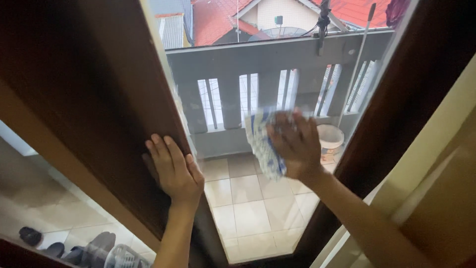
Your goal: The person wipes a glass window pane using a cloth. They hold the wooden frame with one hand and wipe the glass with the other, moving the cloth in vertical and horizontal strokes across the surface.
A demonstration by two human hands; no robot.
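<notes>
White bucket [329,140] by grey balcony railing [267,54]

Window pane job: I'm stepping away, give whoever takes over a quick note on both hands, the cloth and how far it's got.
Left hand: flat on the dark wooden frame, holding nothing.
Right hand: presses a blue-and-white cloth against the glass pane, about mid-height.
Through the glass: tiled balcony floor, grey railing, a white bucket.
Done: the pictures cannot settle how much of the pane is wiped; no clear streaks or wet marks show.
Left: probably the rest of the pane, corners included.
</notes>
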